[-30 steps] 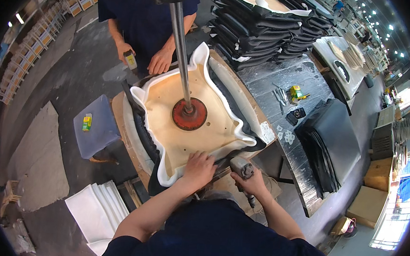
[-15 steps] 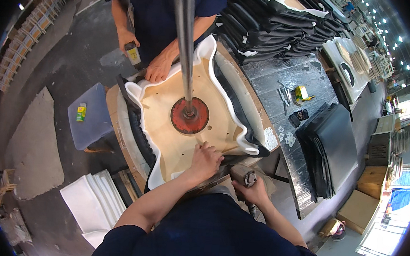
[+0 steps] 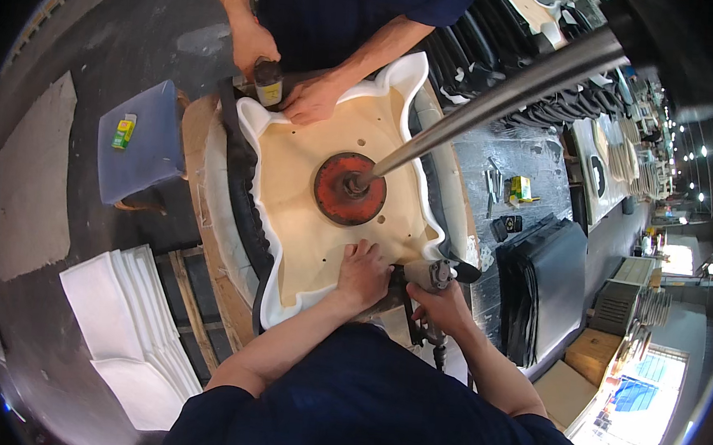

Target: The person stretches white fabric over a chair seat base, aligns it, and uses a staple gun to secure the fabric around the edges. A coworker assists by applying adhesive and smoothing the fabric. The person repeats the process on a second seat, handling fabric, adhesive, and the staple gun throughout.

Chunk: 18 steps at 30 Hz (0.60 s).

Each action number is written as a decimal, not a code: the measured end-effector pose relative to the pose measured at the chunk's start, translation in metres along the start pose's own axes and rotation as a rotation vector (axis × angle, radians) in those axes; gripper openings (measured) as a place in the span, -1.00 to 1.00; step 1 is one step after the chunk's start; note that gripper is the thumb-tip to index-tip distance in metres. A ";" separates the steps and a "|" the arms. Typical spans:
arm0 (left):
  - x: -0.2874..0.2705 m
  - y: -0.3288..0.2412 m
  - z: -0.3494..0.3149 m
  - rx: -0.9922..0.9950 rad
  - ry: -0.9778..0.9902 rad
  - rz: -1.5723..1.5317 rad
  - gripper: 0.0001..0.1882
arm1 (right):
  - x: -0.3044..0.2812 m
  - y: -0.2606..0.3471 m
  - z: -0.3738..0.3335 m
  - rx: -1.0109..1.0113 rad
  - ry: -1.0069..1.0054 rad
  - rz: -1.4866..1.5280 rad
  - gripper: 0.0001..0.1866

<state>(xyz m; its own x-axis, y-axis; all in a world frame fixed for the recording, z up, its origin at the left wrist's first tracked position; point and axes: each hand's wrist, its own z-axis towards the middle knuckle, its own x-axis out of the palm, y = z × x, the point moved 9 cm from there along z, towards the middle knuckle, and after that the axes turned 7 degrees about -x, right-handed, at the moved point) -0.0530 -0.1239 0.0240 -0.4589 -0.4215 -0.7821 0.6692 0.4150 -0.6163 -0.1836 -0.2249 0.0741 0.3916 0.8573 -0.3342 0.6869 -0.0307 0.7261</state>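
A pale wooden seat panel (image 3: 299, 210) lies underside up, edged by white padding (image 3: 267, 249) and a black cover (image 3: 245, 215). My left hand (image 3: 362, 279) is at its near edge, fingers bent over the wood and closed on the cover's edge, which is partly hidden beneath them. My right hand (image 3: 451, 310) grips a grey staple gun (image 3: 426, 274), its nose close to the panel's near right edge, beside my left hand. A red round plate (image 3: 334, 189) on a metal rod (image 3: 480, 107) rests on the middle of the panel.
Across the panel, a co-worker's hand (image 3: 253, 43) holds another staple gun (image 3: 268, 84); their other hand (image 3: 314, 101) presses the far edge. Black sheets (image 3: 547, 277) are stacked on the right table. White pads (image 3: 111, 296) lie left; a blue-topped stool (image 3: 143, 145) carries a small box (image 3: 124, 130).
My right hand has raised the staple gun up to the panel's near edge. The co-worker's staple gun has come to the far left corner. The view has shifted; my left hand stays at the near edge.
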 end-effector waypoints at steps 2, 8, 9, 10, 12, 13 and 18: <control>-0.001 0.001 0.000 0.005 -0.014 0.013 -0.82 | 0.001 0.002 0.004 0.009 -0.012 -0.018 -0.63; -0.002 -0.003 -0.002 0.009 -0.014 0.014 -0.82 | 0.004 0.002 0.009 0.053 -0.011 -0.068 -0.65; -0.002 -0.004 -0.002 0.008 -0.017 0.007 -0.81 | 0.004 0.003 0.010 0.056 0.000 -0.101 -0.64; -0.002 -0.003 -0.003 0.008 -0.024 -0.010 -0.82 | 0.006 0.004 0.010 0.054 0.016 -0.132 -0.64; 0.000 0.000 -0.003 0.008 -0.038 -0.043 -0.84 | 0.006 0.006 0.012 0.065 -0.015 -0.152 -0.63; -0.002 0.001 -0.003 0.018 -0.014 -0.017 -0.85 | 0.007 0.005 0.012 0.071 -0.031 -0.150 -0.62; -0.025 0.011 -0.034 -0.062 0.312 0.197 -0.75 | 0.004 -0.003 0.013 0.050 -0.048 -0.116 -0.60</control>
<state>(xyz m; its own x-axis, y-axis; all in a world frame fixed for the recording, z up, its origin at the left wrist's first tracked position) -0.0539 -0.0812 0.0339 -0.4872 -0.0668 -0.8707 0.7301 0.5160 -0.4481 -0.1758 -0.2282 0.0629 0.3356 0.8309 -0.4438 0.7585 0.0410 0.6504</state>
